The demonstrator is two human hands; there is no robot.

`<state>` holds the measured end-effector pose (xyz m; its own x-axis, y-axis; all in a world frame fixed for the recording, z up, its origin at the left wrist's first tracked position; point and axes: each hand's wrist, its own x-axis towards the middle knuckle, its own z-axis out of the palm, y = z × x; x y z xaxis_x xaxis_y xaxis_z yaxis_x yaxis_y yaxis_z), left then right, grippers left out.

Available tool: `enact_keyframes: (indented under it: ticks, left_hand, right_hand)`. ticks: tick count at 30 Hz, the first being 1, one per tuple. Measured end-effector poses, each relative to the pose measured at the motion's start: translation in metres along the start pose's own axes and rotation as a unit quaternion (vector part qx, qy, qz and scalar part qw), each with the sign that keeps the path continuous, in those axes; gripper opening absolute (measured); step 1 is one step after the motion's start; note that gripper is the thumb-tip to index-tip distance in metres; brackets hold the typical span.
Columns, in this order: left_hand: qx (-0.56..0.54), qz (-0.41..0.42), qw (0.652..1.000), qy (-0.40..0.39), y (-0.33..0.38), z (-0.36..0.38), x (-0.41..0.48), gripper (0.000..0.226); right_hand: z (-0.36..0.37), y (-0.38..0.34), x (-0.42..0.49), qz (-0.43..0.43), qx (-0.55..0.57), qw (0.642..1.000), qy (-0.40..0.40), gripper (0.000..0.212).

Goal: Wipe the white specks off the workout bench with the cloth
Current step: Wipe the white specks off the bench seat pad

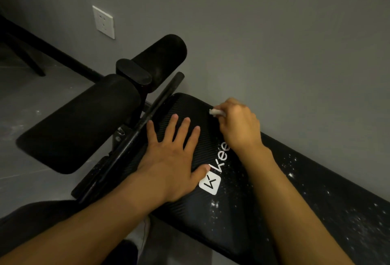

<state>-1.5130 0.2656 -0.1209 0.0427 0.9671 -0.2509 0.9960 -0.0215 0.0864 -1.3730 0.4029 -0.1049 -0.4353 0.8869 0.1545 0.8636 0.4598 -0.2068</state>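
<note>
The black workout bench (pixel 230 207) runs from the centre to the lower right, with a white logo on its ribbed pad. White specks (pixel 350 220) dot the pad toward the right and near the logo. My left hand (pixel 175 157) lies flat on the pad's near end, fingers spread and straight. My right hand (pixel 238 125) is at the pad's far edge by the wall, its fingers curled round a small white cloth (pixel 216 112), only a bit of which shows.
Black foam leg rollers (pixel 88 121) and a metal bar (pixel 147 117) stand off the bench's left end. A grey wall (pixel 274 43) with a white socket (pixel 103 22) runs close behind the bench. Grey floor (pixel 31 100) lies to the left.
</note>
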Motion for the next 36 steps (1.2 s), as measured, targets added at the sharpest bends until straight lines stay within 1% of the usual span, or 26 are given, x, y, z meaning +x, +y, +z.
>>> enact_keyframes:
  ticks: [2, 5, 7, 9, 12, 15, 16, 18, 21, 23, 25, 26, 28, 30, 31, 33, 36]
  left_hand:
    - [0.000, 0.001, 1.000, 0.001, -0.001, 0.001, 0.000, 0.087]
    - [-0.003, 0.007, 1.000, 0.007, -0.004, 0.004, 0.001, 0.091]
    - [0.001, 0.008, 1.000, 0.009, -0.004, 0.006, 0.001, 0.093]
    - [0.004, 0.007, 1.000, 0.010, -0.003, 0.006, 0.001, 0.091]
    - [-0.003, 0.006, 1.000, 0.006, -0.003, 0.005, 0.003, 0.089]
    - [-0.009, 0.005, 1.000, 0.010, -0.004, 0.007, 0.003, 0.094]
    - [-0.008, 0.004, 1.000, 0.012, -0.004, 0.007, 0.002, 0.094]
    - [-0.004, 0.003, 1.000, 0.015, -0.004, 0.007, 0.001, 0.094]
    - [-0.002, 0.000, 1.000, 0.017, -0.003, 0.008, -0.001, 0.095]
    - [0.007, 0.000, 1.000, 0.016, -0.001, 0.008, -0.001, 0.094]
    - [0.008, -0.003, 1.000, 0.008, 0.000, 0.006, -0.002, 0.089]
    - [0.004, -0.004, 1.000, 0.003, 0.001, 0.004, -0.001, 0.088]
    - [0.002, -0.004, 1.000, 0.003, 0.002, 0.002, -0.002, 0.087]
    - [0.002, -0.007, 1.000, 0.007, 0.003, 0.002, -0.002, 0.088]
    - [0.001, -0.008, 1.000, 0.008, 0.003, 0.003, -0.002, 0.088]
    - [0.002, -0.008, 1.000, 0.007, 0.003, 0.002, -0.002, 0.088]
    - [-0.005, -0.005, 1.000, 0.010, 0.003, 0.003, -0.001, 0.087]
  right_hand:
    - [-0.003, -0.001, -0.012, -0.011, 0.033, 0.999, -0.015, 0.023]
    - [-0.014, -0.006, -0.065, -0.059, 0.086, 0.993, -0.045, 0.025]
    - [-0.020, -0.012, -0.103, -0.062, 0.095, 0.992, -0.049, 0.028]
    - [-0.023, -0.012, -0.115, -0.052, 0.098, 0.993, -0.051, 0.029]
    - [-0.024, -0.002, -0.082, -0.037, 0.050, 0.997, -0.046, 0.023]
    - [-0.023, 0.012, -0.042, 0.031, 0.043, 0.998, -0.022, 0.014]
    - [-0.022, 0.012, -0.038, 0.031, 0.043, 0.998, -0.016, 0.013]
    - [-0.019, 0.009, -0.050, -0.004, 0.044, 0.999, -0.026, 0.019]
    - [-0.019, -0.002, -0.089, -0.062, 0.075, 0.995, -0.038, 0.026]
    - [-0.021, -0.004, -0.099, -0.069, 0.075, 0.993, -0.053, 0.027]
    - [-0.022, -0.003, -0.084, -0.067, 0.040, 0.996, -0.050, 0.030]
    - [-0.020, 0.000, -0.070, -0.058, 0.025, 0.997, -0.036, 0.033]
    - [-0.018, 0.006, -0.040, -0.004, 0.032, 0.999, -0.008, 0.038]
    - [-0.014, 0.011, -0.018, 0.044, 0.034, 0.998, 0.020, 0.030]
    - [-0.011, 0.009, -0.015, 0.047, 0.025, 0.998, 0.027, 0.024]
    - [-0.008, 0.002, -0.024, 0.027, 0.022, 0.999, 0.011, 0.018]
    - [-0.010, -0.006, -0.045, -0.033, 0.030, 0.999, -0.020, 0.019]
